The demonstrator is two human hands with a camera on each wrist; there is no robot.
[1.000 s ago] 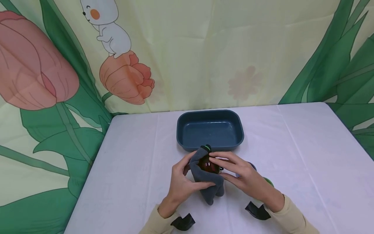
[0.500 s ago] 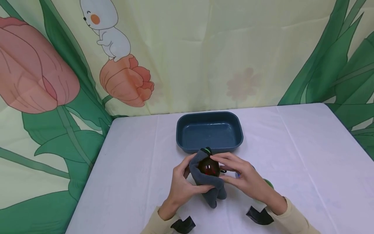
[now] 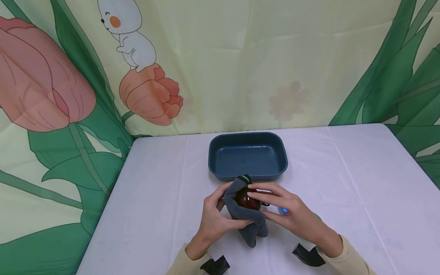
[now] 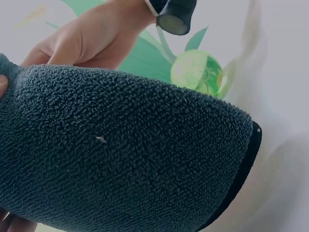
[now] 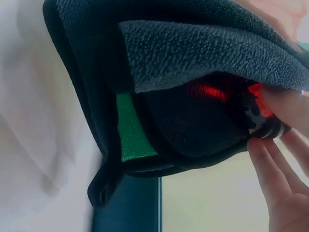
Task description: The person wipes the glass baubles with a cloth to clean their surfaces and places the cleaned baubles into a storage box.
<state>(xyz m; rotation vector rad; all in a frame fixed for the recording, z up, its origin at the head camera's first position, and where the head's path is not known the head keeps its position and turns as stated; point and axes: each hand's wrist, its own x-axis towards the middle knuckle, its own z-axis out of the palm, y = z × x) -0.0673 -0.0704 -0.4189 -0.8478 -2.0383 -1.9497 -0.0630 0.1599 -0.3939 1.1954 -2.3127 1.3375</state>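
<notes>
My left hand point(image 3: 214, 220) grips a dark grey terry towel point(image 3: 250, 230), folded around a glossy dark red see-through ball point(image 3: 248, 203). The thumb lies across the towel's near side. At the ball's right side, my right hand point(image 3: 297, 218) holds it between thumb and fingers, the fingertips reaching over its top. A small black loop shows beside the ball. In the right wrist view the towel point(image 5: 203, 53) hangs in folds, with a green patch inside and a loop at its corner; the ball is mostly hidden there, glowing red near the fingers.
Just beyond the hands stands a dark blue rectangular tray point(image 3: 247, 175) with nothing inside. A blue ball point(image 3: 283, 210) peeks out beneath the right hand. The left wrist view shows a green see-through ball point(image 4: 195, 72) on the white tablecloth point(image 3: 161, 183).
My right fingers have shifted slightly over the red ball, covering more of it than half a second ago. The blue ball shows more clearly, while the green ball is now almost hidden by the arm.
</notes>
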